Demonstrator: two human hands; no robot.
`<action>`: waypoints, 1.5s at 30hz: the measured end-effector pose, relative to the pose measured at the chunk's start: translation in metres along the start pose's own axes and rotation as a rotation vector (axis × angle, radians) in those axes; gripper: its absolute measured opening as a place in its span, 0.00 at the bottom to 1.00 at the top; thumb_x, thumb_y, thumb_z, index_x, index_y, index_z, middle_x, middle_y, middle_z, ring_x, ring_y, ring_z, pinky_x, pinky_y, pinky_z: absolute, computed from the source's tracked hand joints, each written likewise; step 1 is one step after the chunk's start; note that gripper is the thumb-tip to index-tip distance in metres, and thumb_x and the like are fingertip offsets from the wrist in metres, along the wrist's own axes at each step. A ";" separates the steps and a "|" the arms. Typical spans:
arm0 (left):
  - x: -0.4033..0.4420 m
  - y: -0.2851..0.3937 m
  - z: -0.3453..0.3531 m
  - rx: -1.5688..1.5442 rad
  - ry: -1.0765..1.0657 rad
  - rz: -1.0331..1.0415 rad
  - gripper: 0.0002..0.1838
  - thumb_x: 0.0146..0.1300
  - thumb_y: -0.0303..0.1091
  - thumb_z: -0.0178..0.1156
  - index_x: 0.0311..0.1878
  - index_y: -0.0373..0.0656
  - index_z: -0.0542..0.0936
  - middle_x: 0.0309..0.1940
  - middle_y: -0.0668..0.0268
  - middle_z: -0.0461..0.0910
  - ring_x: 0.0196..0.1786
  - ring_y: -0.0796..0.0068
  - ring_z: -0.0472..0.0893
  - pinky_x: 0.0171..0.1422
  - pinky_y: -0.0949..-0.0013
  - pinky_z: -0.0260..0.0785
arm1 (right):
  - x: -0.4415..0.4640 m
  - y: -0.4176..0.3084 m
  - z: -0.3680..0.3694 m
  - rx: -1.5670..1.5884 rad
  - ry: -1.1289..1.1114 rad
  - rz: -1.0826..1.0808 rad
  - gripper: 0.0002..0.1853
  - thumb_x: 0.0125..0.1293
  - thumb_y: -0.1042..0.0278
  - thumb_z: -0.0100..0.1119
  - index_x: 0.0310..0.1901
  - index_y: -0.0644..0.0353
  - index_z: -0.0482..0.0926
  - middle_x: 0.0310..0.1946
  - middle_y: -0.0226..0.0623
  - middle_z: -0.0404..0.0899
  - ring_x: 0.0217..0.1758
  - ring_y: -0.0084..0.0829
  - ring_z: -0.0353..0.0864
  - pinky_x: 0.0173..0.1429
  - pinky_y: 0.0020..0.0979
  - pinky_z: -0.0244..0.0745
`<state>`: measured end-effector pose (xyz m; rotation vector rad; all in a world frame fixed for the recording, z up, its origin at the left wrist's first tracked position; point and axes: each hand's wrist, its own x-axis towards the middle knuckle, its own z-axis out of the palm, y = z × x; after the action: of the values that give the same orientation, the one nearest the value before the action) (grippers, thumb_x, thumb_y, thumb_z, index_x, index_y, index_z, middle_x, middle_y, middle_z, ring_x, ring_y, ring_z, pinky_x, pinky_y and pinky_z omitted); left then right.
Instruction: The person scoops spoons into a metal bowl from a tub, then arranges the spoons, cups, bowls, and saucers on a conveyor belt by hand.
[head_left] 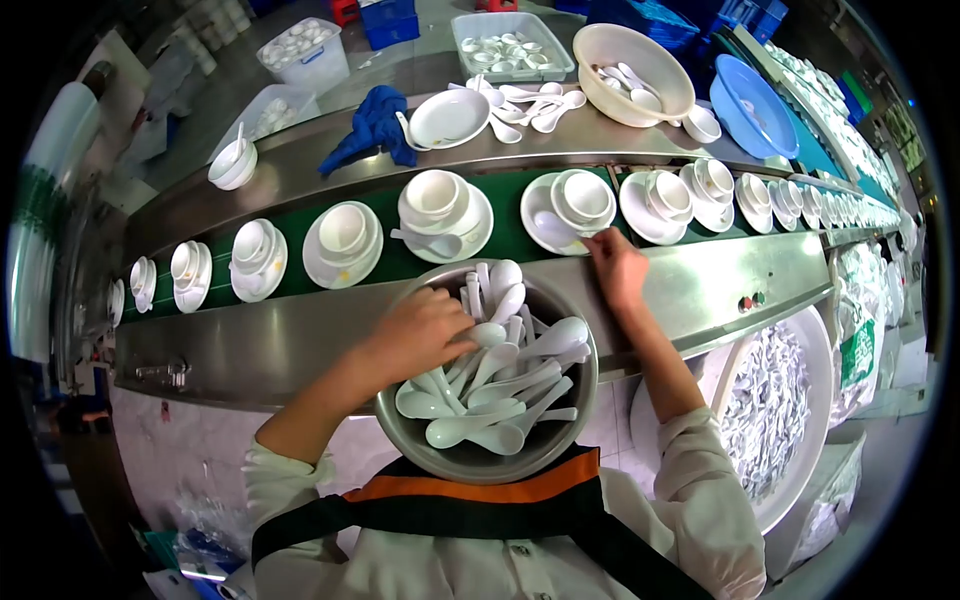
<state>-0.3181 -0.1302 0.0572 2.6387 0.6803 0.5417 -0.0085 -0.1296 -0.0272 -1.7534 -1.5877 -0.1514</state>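
A metal bowl (588,400) full of white spoons (500,375) is close against my body at the belt's near edge. My left hand (425,330) is over its left side, fingers curled down on a white spoon (487,335) among the others. My right hand (617,268) is at the near edge of a white plate (535,205), its fingers pinched at the handle end of a white spoon (551,226). That plate also carries a white bowl and cup (584,196). To its left, another plate (480,225) holds a stacked bowl and cup with a spoon (428,241) laid in front.
Similar place settings line the green belt (385,225) both ways. Behind it are a blue cloth (372,130), a white plate (450,119), loose spoons (545,103), a cream basin (640,75) and a blue basin (755,110). A large tub (822,400) stands at right.
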 end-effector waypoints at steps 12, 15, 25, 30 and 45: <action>0.017 -0.010 -0.034 -0.486 0.243 -0.482 0.07 0.56 0.30 0.60 0.34 0.38 0.73 0.25 0.70 0.75 0.31 0.81 0.74 0.36 0.75 0.66 | 0.041 -0.108 -0.039 0.525 -0.766 -0.493 0.21 0.51 0.58 0.64 0.43 0.60 0.74 0.38 0.41 0.77 0.39 0.42 0.78 0.42 0.38 0.74; 0.025 -0.052 -0.031 -0.814 0.536 -0.596 0.06 0.60 0.29 0.57 0.33 0.41 0.69 0.18 0.73 0.69 0.21 0.86 0.69 0.25 0.80 0.59 | 0.038 -0.107 -0.051 0.180 -0.662 -0.603 0.18 0.46 0.66 0.65 0.39 0.60 0.72 0.33 0.37 0.77 0.33 0.38 0.79 0.35 0.35 0.74; 0.097 -0.031 0.047 -1.143 0.500 -0.528 0.09 0.61 0.31 0.56 0.40 0.36 0.72 0.29 0.67 0.74 0.29 0.81 0.73 0.31 0.79 0.65 | 0.031 -0.064 -0.076 0.129 -0.565 -0.554 0.21 0.49 0.63 0.64 0.45 0.58 0.72 0.36 0.40 0.76 0.42 0.40 0.76 0.44 0.37 0.73; 0.119 -0.068 0.079 -0.844 0.170 -0.783 0.11 0.60 0.31 0.54 0.44 0.36 0.72 0.33 0.62 0.76 0.32 0.77 0.76 0.33 0.76 0.68 | 0.043 -0.031 -0.116 0.130 -0.538 -0.453 0.18 0.47 0.63 0.66 0.39 0.60 0.73 0.30 0.38 0.78 0.36 0.38 0.78 0.39 0.35 0.73; 0.101 0.044 0.025 -0.082 0.072 -0.704 0.15 0.54 0.45 0.60 0.28 0.41 0.78 0.21 0.58 0.77 0.27 0.58 0.78 0.32 0.62 0.68 | 0.054 0.040 -0.068 0.492 -0.622 -0.206 0.21 0.57 0.57 0.59 0.49 0.60 0.73 0.40 0.47 0.79 0.40 0.41 0.79 0.42 0.34 0.74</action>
<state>-0.2084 -0.1201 0.0826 2.1038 1.4772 0.4330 0.0659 -0.1239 0.0327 -1.3027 -2.0178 0.6944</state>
